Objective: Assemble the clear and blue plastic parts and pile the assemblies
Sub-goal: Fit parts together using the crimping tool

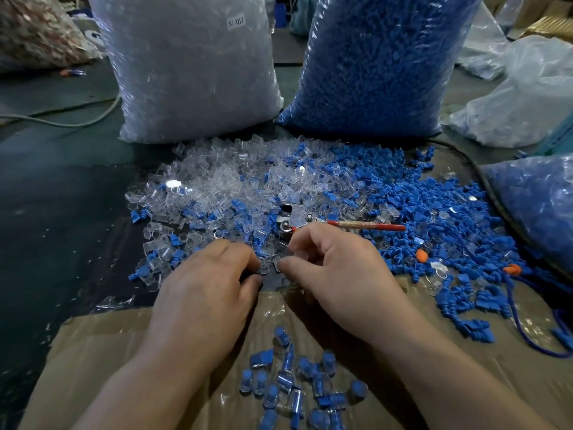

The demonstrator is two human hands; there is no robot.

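Both hands hover low over the near edge of a wide heap of loose parts spread on a dark work surface (62,212). The right hand (341,271) has its fingers curled, thumb and forefinger pinching a small clear part (300,254). The left hand (210,283) is also curled, thumb tip close to the forefinger; I cannot tell what, if anything, it holds. The two hands' fingertips nearly meet.

The heap is mostly clear parts (223,178) on the left and blue parts (418,200) on the right, mixed in the middle. A red-handled tool (341,225) lies on the heap just beyond the right hand.

The pile of assemblies (297,383), clear shells with blue inserts, lies between the forearms on a cardboard sheet (102,352) at the near edge. Toward the far edge stand a bag of clear parts (192,72) and, to its right, a bag of blue parts (378,66).
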